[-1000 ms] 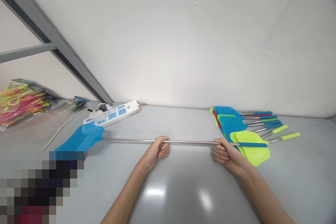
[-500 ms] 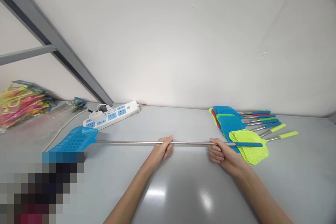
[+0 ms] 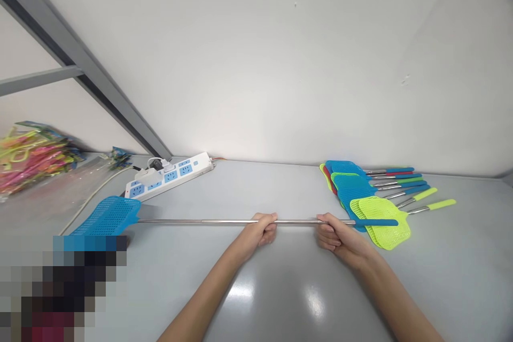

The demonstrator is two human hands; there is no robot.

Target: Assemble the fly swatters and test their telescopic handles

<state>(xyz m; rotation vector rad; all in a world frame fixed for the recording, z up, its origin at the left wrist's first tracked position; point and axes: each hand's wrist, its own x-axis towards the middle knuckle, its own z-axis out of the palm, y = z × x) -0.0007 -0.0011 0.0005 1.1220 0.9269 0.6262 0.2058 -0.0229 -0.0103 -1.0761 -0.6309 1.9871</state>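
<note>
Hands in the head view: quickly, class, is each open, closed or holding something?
Left hand: closed, holding the blue swatter by its metal rod.
Right hand: closed on the same rod, nearer the blue handle.

Blue swatter head [image 3: 107, 215] partly pixelated, colourful bundle [image 3: 34, 159] cut off at left.

Our blue fly swatter [image 3: 232, 222] stretches crosswise (perforated head [image 3: 110, 214] at left), silver shaft [image 3: 192, 221] extended, blue handle [image 3: 377, 222] at right.

A pale wall [image 3: 280, 75] rises along the far edge of a grey bench [image 3: 280, 283], where a metal frame [image 3: 105, 92] slants down at left, and two light reflections [image 3: 315, 302] gleam nearer.
</note>
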